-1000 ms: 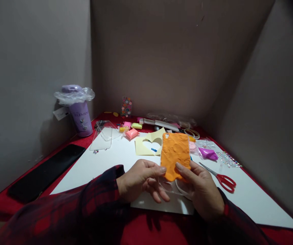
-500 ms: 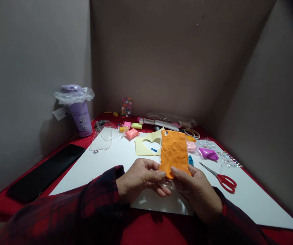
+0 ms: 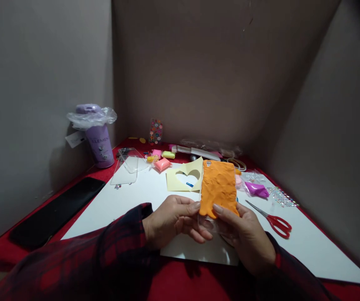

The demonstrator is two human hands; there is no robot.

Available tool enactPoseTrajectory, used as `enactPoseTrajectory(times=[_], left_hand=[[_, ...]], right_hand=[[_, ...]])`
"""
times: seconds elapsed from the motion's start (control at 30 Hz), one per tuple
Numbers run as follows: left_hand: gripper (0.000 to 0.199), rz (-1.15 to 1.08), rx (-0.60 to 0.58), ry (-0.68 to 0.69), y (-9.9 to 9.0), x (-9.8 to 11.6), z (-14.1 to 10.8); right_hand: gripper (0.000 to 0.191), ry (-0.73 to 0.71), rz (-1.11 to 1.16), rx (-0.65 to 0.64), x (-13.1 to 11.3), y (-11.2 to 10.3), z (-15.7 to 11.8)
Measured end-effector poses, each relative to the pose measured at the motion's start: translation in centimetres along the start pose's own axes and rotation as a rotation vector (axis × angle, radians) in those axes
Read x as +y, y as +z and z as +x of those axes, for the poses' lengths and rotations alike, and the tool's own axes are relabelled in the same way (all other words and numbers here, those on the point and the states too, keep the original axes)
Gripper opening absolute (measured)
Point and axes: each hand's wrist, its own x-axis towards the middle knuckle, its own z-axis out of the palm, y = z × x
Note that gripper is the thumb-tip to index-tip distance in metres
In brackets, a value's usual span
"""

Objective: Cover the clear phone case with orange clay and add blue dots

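Observation:
A clear phone case (image 3: 209, 224) is held up above the white board, its back mostly covered with orange clay (image 3: 219, 186). The clay looks lumpy, with an uneven lower edge and a gap at the camera hole near the top left. My right hand (image 3: 248, 234) grips the case from the right, its thumb lying on the clay near the bottom. At the lower left edge, my left hand (image 3: 175, 219) pinches the case between thumb and fingers. Behind it lies a pale yellow paper (image 3: 172, 184) with a heart-shaped cutout.
Red-handled scissors (image 3: 278, 225) and a purple clay packet (image 3: 256, 189) lie right, beside a rhinestone sheet (image 3: 282, 196). Clear cases (image 3: 125, 177), a coral clay packet (image 3: 162, 164), a black phone (image 3: 57, 211) and a purple tumbler (image 3: 100, 146) are left, on the white board (image 3: 129, 205) or red cloth.
The clay-covered case has shifted slightly to the right and tilted a little. My right hand has moved along with it, and my left thumb sits nearer the case's edge.

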Motion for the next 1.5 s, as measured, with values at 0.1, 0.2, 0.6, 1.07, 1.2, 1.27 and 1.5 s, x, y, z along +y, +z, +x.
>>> enactPoseTrajectory(times=[0.1, 0.2, 0.6, 1.07, 1.2, 1.27, 1.5], left_hand=[[0.028, -0.018, -0.012, 0.010, -0.01, -0.04, -0.01], [0.026, -0.027, -0.008, 0.006, -0.01, -0.03, 0.03], [0.029, -0.026, -0.013, 0.007, -0.10, -0.13, 0.00], [0.028, 0.074, -0.002, 0.036, -0.01, 0.21, -0.18], [0.030, 0.108, 0.031, 0.050, -0.18, 0.07, -0.03], [0.030, 0.114, 0.037, 0.045, -0.19, 0.07, -0.02], [0.037, 0.108, 0.024, 0.089, -0.03, 0.18, -0.16]], right_hand=[[0.028, -0.015, -0.002, -0.001, 0.21, -0.23, 0.12], [0.032, -0.023, -0.027, -0.004, 0.29, -0.37, 0.16], [0.026, -0.025, -0.041, 0.005, 0.39, -0.52, 0.08], [0.025, -0.041, -0.074, -0.020, 0.47, -0.51, 0.09], [0.027, -0.035, -0.074, 0.009, 0.20, -0.25, -0.08], [0.028, -0.031, -0.076, 0.012, 0.12, -0.14, -0.16], [0.025, -0.046, -0.085, 0.000, 0.23, -0.20, -0.25]])
